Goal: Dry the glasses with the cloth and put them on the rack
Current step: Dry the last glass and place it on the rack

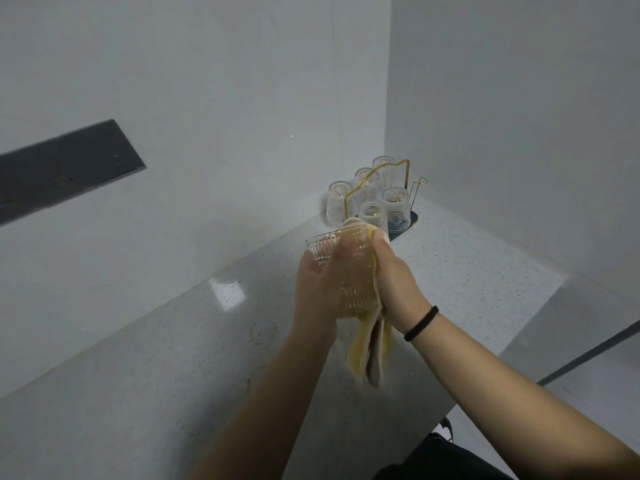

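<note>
Sixth glass mid-dry, five racked.
Left hand (317, 282) fingers curled round ribbed clear glass (341, 271); right hand (393, 278) gripping yellow cloth (369, 348); one peg free on gold wire rack (381, 188).

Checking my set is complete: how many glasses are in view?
6. Five sit upside down on the rack in the counter's far corner; one glass is held in both hands with the cloth. Others may be hidden.
</note>
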